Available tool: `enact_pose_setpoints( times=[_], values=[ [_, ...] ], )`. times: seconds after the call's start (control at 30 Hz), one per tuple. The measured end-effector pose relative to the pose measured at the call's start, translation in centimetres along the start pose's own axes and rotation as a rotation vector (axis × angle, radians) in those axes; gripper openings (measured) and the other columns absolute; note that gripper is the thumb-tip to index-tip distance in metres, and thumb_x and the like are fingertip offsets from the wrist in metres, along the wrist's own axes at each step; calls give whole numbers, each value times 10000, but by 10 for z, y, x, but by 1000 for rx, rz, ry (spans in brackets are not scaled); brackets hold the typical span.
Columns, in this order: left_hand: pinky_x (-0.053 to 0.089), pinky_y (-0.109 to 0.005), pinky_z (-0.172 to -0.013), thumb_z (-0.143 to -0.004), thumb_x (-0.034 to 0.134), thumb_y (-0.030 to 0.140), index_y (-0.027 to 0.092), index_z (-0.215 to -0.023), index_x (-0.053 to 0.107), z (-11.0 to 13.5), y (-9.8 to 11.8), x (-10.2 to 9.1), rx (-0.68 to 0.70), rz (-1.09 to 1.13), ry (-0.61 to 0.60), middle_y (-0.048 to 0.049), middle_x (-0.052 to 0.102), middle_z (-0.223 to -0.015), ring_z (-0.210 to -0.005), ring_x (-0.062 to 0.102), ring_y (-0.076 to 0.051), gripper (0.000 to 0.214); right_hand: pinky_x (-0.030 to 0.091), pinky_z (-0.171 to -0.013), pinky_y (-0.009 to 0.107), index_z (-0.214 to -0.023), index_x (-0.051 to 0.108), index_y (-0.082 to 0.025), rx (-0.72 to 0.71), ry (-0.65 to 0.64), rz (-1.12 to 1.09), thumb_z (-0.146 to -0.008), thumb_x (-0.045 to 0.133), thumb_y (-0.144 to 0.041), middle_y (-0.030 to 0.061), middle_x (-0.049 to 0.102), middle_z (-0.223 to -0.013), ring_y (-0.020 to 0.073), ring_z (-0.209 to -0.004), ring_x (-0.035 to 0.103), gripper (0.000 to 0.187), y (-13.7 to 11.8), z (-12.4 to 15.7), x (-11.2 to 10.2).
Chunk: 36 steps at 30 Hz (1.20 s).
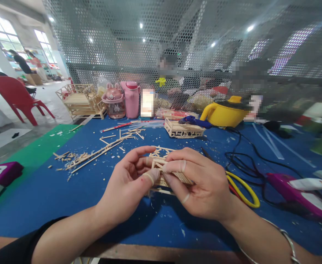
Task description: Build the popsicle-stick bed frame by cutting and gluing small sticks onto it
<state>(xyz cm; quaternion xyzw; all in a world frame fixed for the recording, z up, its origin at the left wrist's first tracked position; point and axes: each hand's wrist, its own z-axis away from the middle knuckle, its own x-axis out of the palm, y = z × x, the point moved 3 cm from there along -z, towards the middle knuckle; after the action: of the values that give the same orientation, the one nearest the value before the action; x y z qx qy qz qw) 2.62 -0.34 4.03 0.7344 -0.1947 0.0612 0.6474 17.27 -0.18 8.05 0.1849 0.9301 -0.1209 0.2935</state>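
Between my two hands is a small model built of thin wooden sticks (184, 177), partly hidden by my fingers. My left hand (132, 178) grips its left side, with the thumb against the front and a band of tape round that thumb. From the right, my right hand (202, 183) pinches at a stick near the top of the model; several of its fingers carry tape too. Whether that stick is fixed to the model I cannot tell. Loose wooden sticks (95, 156) and offcuts lie to the left of my hands.
Behind my hands sits a wooden stick tray (184, 130) with a blue-handled tool (195, 121) on it. A yellow pot (226, 113), yellow-handled pliers (245, 190), black cables and a purple device (300, 194) are at the right. Pink bottles (132, 101) and a lit phone (147, 102) stand before the perforated screen.
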Motion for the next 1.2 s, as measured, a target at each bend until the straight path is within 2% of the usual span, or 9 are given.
enact_pose_setpoints(
  times=[0.2,0.33,0.53,0.77,0.9,1.2],
  values=[
    [481,-145,-586,-773,659,157,183,-1095,529,0,0,1,1,6,35,32,649,-723,-620,582,-53,348,517,-722,245,-818,612,-150,8,2,1,-735,601,-46,58,659,-849,129,-781,607,134,1,1,1],
    [481,-140,-582,-771,666,165,185,-1092,529,0,0,1,1,15,44,34,662,-716,-612,586,-50,350,506,-753,244,-905,556,-177,51,25,-14,-722,621,-69,33,648,-854,129,-797,613,222,3,4,2],
    [484,-145,-584,-765,677,173,186,-1091,534,0,0,1,-1,1,58,25,680,-720,-606,590,-55,357,502,-758,252,-993,507,-181,92,25,-25,-712,602,-98,42,624,-892,144,-835,618,308,5,7,2],
    [487,-163,-582,-757,685,193,181,-1083,534,0,0,1,-7,-6,65,15,686,-727,-605,594,-66,359,501,-725,264,-875,538,-179,44,-10,-40,-729,572,-44,31,627,-831,136,-775,587,202,3,3,3],
    [482,-168,-573,-756,684,194,179,-1085,534,2,0,1,-10,-15,68,15,684,-726,-601,590,-70,361,508,-728,254,-811,561,-173,30,21,-38,-735,576,-42,41,639,-817,133,-782,601,152,2,1,2],
    [489,-188,-596,-753,691,209,182,-1081,556,1,0,1,-7,-14,76,12,682,-739,-641,615,-94,356,538,-688,265,-834,606,-209,28,31,0,-750,584,-65,43,671,-847,136,-770,633,168,-1,1,0]
  ],
)
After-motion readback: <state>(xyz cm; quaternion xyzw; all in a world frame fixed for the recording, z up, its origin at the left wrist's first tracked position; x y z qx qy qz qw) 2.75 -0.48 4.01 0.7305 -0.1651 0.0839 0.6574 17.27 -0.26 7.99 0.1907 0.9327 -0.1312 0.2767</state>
